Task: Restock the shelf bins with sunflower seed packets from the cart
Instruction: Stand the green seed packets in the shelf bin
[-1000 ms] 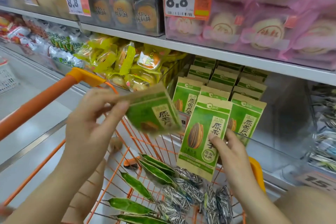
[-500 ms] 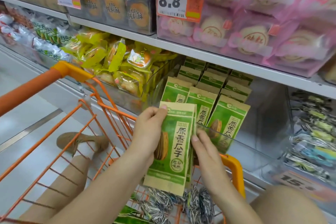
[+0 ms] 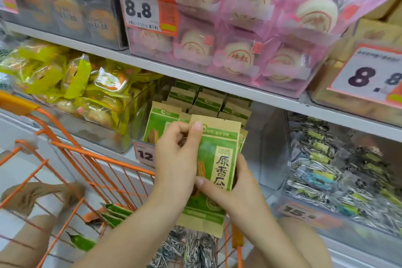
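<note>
I hold a small stack of green sunflower seed packets (image 3: 217, 169) upright between both hands: my left hand (image 3: 176, 163) pinches its top edge, my right hand (image 3: 237, 191) grips its lower right side. Beyond my fingers stand the bin's packets (image 3: 208, 102); the orange cart (image 3: 91, 165) sits below my wrists.

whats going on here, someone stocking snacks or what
A person is restocking sunflower seeds. Both hands, the left hand and the right hand, hold a small stack of green seed packets upright in front of the shelf bin that has matching packets. The orange cart below holds more packets.
</note>
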A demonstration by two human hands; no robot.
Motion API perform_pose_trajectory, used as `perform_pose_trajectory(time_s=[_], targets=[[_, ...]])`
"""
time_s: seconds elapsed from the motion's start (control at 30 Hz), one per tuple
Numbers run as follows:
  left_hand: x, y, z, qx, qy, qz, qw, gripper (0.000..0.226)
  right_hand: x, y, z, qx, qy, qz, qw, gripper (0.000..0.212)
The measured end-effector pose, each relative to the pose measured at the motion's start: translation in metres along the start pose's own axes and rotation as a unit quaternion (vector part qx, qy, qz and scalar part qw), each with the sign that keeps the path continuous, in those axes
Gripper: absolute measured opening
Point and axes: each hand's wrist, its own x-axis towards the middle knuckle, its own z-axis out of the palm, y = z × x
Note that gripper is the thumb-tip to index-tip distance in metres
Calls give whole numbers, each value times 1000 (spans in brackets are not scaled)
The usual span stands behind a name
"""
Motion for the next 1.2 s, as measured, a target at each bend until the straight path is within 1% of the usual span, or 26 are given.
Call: perform_pose_trajectory(time_s=[0.07,0.1,0.17,0.2,0.23,0.3,0.37,0.47,0.53,0.57,0.6,0.67,0.73,0.77,0.8,0.83,0.87,0.9,0.93,0.97,1.0,1.03,1.07,1.1,1.13,1.2], targets=[[2,-2,11,-11,-50,-14,999,12,2,5,-17,101,2,46,994,54],[4,-5,15,4,-75,-22,997,14,4,7,-26,142,10,73,987,57],[7,-11,17,86,-134,-23,987,29,6,7,-49,196,30,108,974,60],[7,-14,17,117,-165,-30,979,36,8,6,-60,206,43,118,971,60],[5,-15,17,118,-203,-49,971,41,10,5,-70,204,56,124,970,58],[-2,-15,24,74,-275,-115,952,49,13,2,-81,191,72,130,970,53],[-10,-14,36,57,-316,-159,934,53,13,3,-80,165,74,122,976,49],[-14,-25,48,37,-319,-172,931,63,11,7,-81,139,64,128,980,40],[-11,-35,47,10,-320,-183,930,67,15,6,-93,130,64,135,980,48],[-10,-36,44,3,-326,-184,927,62,19,6,-102,116,69,133,982,49],[-9,-36,43,-5,-335,-181,925,57,24,5,-110,101,75,134,983,44],[-5,-40,42,-1,-342,-184,922,46,34,3,-122,86,73,146,983,30],[-3,-39,48,5,-333,-176,926,18,45,4,-130,96,66,157,981,21],[0,-40,56,32,-333,-162,928,12,49,7,-134,97,63,159,980,18],[2,-39,59,48,-341,-154,926,19,53,11,-137,93,60,159,981,14],[0,-43,56,58,-368,-128,919,20,57,15,-139,86,60,159,982,10],[3,-39,61,53,-344,-140,927,20,60,19,-141,82,62,161,982,9],[7,-38,68,85,-335,-157,925,28,64,24,-142,85,65,161,981,11],[5,-36,76,131,-304,-178,927,35,68,27,-143,96,72,160,980,14],[10,-35,75,169,-273,-165,933,38,72,29,-144,110,86,154,978,14],[15,-38,73,172,-244,-120,947,36,77,31,-146,119,106,145,977,11],[12,-40,69,202,-241,-52,948,31,82,32,-147,121,130,135,975,9],[8,-36,67,233,-216,-11,948,29,87,33,-148,112,151,125,974,11],[3,-37,64,246,-208,25,946,32,91,32,-149,94,161,119,975,13],[-2,-42,61,277,-207,63,936,37,96,31,-150,67,160,113,978,13],[-4,-48,64,351,-182,181,900,38,108,27,-151,1,134,118,984,13]])
